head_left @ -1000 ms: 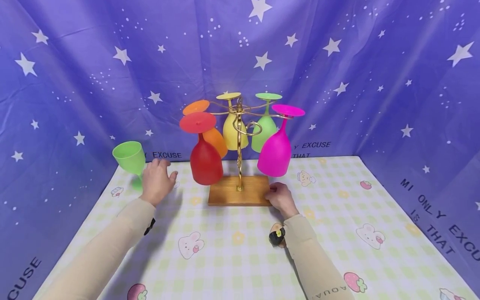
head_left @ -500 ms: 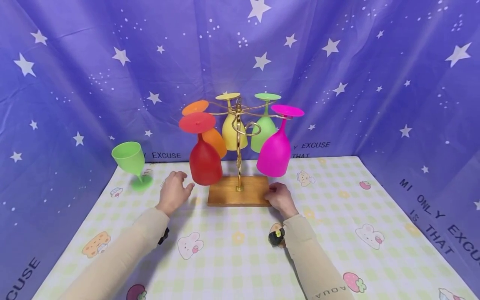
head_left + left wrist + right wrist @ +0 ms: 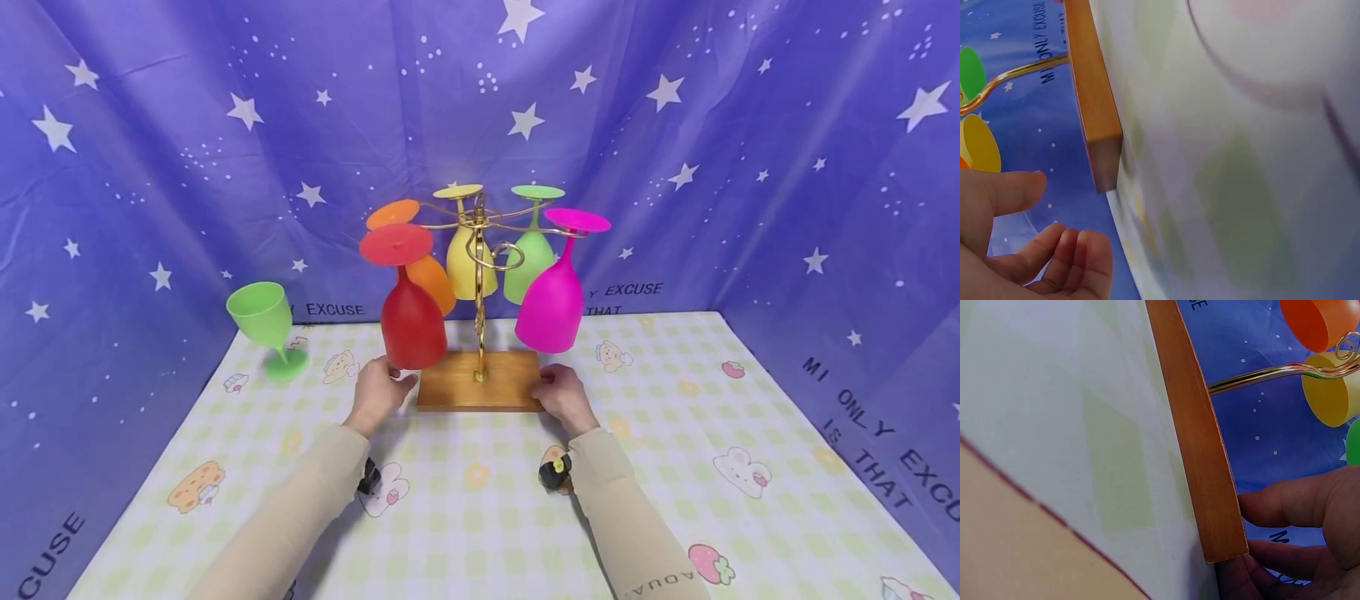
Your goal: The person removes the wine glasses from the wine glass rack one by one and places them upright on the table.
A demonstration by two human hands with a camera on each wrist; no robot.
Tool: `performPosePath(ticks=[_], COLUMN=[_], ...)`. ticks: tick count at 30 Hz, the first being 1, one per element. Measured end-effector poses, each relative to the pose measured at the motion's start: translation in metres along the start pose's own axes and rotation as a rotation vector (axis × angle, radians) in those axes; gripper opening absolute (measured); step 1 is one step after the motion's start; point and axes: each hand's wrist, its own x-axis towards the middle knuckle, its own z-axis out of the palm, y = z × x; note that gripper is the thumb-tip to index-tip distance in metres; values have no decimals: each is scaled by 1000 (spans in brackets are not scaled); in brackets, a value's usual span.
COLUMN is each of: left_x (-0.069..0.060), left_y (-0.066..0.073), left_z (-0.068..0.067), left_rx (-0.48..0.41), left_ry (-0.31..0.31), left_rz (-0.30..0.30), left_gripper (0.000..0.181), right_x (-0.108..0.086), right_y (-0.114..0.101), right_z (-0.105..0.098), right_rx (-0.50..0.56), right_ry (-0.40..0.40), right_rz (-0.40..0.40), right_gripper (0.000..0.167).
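A gold wire rack [image 3: 480,321] stands on a wooden base [image 3: 480,395]. From its arms hang upside-down goblets: red [image 3: 413,325], orange [image 3: 435,279], yellow [image 3: 471,267], green [image 3: 528,267] and magenta [image 3: 551,308]. One front loop of the rack holds no goblet. My right hand [image 3: 566,398] pinches the right end of the base between thumb and fingers, as the right wrist view also shows. Beside the base's left end, below the red goblet, is my left hand [image 3: 378,393]. Its thumb and fingers are apart, and the left wrist view shows a gap to the wood.
Another green goblet [image 3: 262,315] stands upright at the table's back left. A checked cloth [image 3: 480,525] with cartoon prints covers the table. Purple star-patterned curtain [image 3: 480,100] closes off the back and both sides.
My left hand has moved right and slightly toward me, from beside the upright green goblet to the left end of the base. My right hand and the rack have stayed in place.
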Motion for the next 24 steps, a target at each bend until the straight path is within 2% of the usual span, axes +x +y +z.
performPosePath(ticks=[7, 11, 19, 24], left_x=[-4, -7, -12, -10], left_y=[3, 2, 4, 3], left_z=[11, 14, 23, 24], left_rx=[-107, -138, -213, -241], left_ry=[-10, -28, -29, -43], left_rz=[-66, -104, -118, -140], left_gripper=[24, 29, 30, 28], right_x=[1, 2, 2, 2], right_y=[1, 0, 1, 1], right_z=[0, 1, 2, 1], right_rx=[6, 9, 6, 3], right_ry=[-3, -2, -4, -4], right_rz=[4, 4, 3, 6], right_gripper=[43, 42, 42, 42])
